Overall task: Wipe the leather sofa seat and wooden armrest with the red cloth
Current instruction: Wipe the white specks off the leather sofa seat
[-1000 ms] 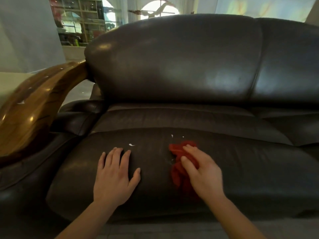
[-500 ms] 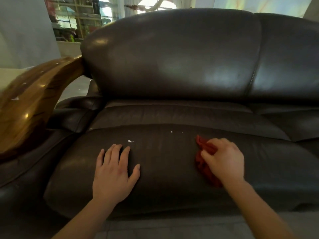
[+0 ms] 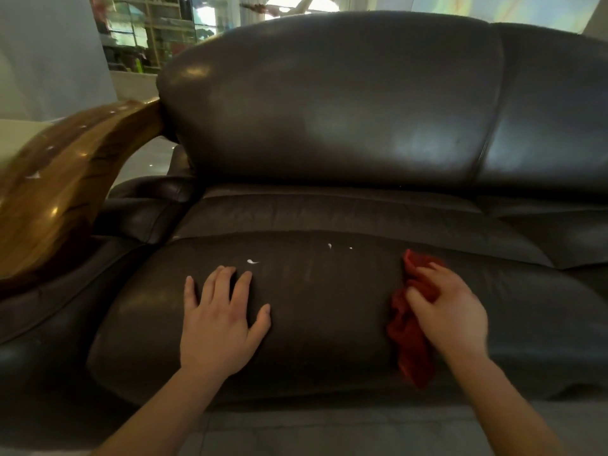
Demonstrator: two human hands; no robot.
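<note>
The dark brown leather sofa seat (image 3: 329, 307) fills the middle of the head view. My right hand (image 3: 449, 311) presses a crumpled red cloth (image 3: 409, 334) onto the seat's right part, fingers curled over it. My left hand (image 3: 218, 320) lies flat on the seat's left part, fingers spread, holding nothing. Small white specks (image 3: 252, 261) dot the leather just beyond my left fingertips and further right (image 3: 329, 246). The curved glossy wooden armrest (image 3: 65, 182) rises at the far left, with a few white specks on it.
The tall leather backrest (image 3: 329, 103) stands behind the seat. A second seat cushion (image 3: 559, 232) adjoins at the right. A padded leather side (image 3: 144, 209) sits under the armrest. Grey floor (image 3: 329, 432) runs along the bottom. Shelves (image 3: 144, 28) show behind.
My right hand has slid the red cloth to the right across the seat, away from the white specks. My left hand has stayed flat in place.
</note>
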